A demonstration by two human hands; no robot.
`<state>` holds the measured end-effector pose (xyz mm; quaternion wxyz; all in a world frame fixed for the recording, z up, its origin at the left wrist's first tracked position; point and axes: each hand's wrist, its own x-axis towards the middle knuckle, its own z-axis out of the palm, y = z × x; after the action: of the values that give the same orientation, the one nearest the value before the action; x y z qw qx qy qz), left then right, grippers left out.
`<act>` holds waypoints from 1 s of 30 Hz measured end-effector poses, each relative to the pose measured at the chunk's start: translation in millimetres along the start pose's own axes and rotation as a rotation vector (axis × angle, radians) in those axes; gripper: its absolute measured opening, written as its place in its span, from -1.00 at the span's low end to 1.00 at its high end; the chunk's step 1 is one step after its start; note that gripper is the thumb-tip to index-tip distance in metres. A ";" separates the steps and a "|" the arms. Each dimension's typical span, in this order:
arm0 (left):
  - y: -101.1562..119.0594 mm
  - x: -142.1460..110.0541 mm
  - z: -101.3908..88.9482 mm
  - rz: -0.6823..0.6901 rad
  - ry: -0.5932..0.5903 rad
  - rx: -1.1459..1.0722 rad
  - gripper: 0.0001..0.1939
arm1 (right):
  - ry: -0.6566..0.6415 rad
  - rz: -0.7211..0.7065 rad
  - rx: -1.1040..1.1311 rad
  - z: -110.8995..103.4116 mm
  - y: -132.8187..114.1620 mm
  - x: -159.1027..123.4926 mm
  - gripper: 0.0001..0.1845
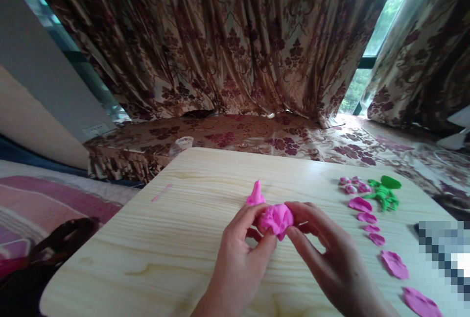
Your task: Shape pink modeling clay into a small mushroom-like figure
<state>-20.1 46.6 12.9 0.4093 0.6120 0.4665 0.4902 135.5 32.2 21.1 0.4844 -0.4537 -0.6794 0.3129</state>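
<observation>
Above the table, a crumpled lump of pink modelling clay (278,219) is held between both sets of fingertips. My left hand (242,253) grips its left side, the thumb pressed in from below. From the right, my right hand (326,253) pinches the lump between thumb and forefinger. Just behind the left fingers a pink pointed cone of clay (256,193) stands upright on the table, its base partly hidden. To the right lie several flat pink clay pieces, among them an upper petal-shaped piece (360,204) and a larger lower one (394,264).
Small pink-and-white balls (350,188) and green clay parts (384,193) sit at the back right of the wooden table (147,243). A pixelated object (444,253) rests at the right edge. A thin pink strip (161,193) lies left. Patterned curtains (227,37) hang behind.
</observation>
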 end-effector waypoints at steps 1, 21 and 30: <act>-1.1 -0.1 -0.5 0.053 0.013 0.037 -0.75 | -0.006 -0.014 0.002 0.4 -1.1 -0.4 -0.65; 6.2 1.7 2.4 -0.457 -0.087 -0.889 -0.78 | 0.077 -0.045 0.160 2.2 -0.9 -1.5 -0.65; 3.2 1.6 -1.3 -0.661 -0.062 -1.216 -0.86 | 0.002 0.018 0.227 3.3 -2.5 -4.2 -0.74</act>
<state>-20.7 47.5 16.6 0.8207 0.1134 0.2589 0.4965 132.2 27.5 20.6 0.5305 -0.4021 -0.6351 0.3919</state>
